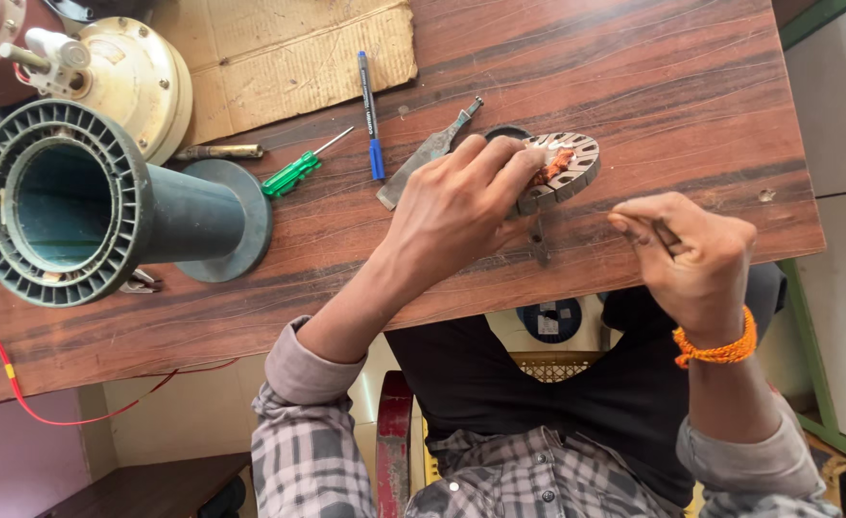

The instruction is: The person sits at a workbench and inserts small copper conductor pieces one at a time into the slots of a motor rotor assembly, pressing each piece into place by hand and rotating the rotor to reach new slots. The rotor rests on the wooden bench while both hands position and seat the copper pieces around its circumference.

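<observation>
Person seated at a dark wooden table, both forearms out over its near edge. Left hand lies over a slotted metal stator ring, fingers curled and pressed onto its left rim, holding it tilted on the tabletop; copper-coloured winding shows inside the ring just beside the fingertips. Right hand sits to the right of the ring, apart from it, closed into a loose fist around a thin dark stick-like tool, thumb and forefinger pinching it; what the tool is, I cannot tell. An orange thread band circles that wrist. Just left of the ring lies a flat grey metal blade, angled toward the far side. Further left, a blue pen and a green-handled screwdriver lie near each other. At the far left a large dark-green ribbed housing lies on its side, open end facing up toward me, with a cream-coloured motor cover behind it. A sheet of cardboard covers the far middle of the table. A red wire trails off the near left edge.
</observation>
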Available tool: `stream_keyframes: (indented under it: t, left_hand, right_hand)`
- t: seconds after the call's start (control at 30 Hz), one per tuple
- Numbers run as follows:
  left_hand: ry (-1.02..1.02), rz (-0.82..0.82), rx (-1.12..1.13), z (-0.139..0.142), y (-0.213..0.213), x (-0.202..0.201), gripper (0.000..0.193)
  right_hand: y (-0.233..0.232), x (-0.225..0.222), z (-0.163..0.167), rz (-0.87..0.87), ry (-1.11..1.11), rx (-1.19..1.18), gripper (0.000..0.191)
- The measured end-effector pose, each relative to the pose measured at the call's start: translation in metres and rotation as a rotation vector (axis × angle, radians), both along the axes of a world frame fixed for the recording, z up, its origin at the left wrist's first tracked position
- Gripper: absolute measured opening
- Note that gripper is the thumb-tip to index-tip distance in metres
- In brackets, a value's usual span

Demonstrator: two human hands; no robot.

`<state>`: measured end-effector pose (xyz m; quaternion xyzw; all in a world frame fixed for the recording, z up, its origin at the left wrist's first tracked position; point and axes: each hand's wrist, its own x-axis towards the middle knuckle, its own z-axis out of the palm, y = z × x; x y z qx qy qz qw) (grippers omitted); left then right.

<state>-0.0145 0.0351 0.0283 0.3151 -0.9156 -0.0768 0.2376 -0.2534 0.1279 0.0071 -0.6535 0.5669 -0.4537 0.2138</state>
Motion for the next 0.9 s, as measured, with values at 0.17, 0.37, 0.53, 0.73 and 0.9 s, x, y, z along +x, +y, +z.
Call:
stream_keyframes:
  t: [0.17,0.37,0.53,0.73,0.9]
  left_hand:
    - [-0.057,-0.032,-0.079,0.002,0.000,0.003,0.058]
    - [-0.072,-0.055,-0.151,0.007,-0.003,0.009,0.060]
    - [-0.107,-0.036,-0.186,0.007,-0.006,0.012,0.050]
    - [-0.113,-0.016,-0.227,0.007,-0.006,0.010,0.047]
    - [-0.135,-0.025,-0.212,0.007,-0.006,0.009,0.047]
  right_hand:
    - [-0.014,0.007,0.034,0.132,0.171,-0.058,0.010]
    - [-0.030,0.024,0.045,0.215,0.201,-0.098,0.011]
    - [-0.030,0.022,0.041,0.200,0.149,-0.032,0.009]
    - [-0.031,0.017,0.037,0.188,0.155,-0.026,0.009]
    - [-0.042,0.016,0.038,0.233,0.175,-0.028,0.009]
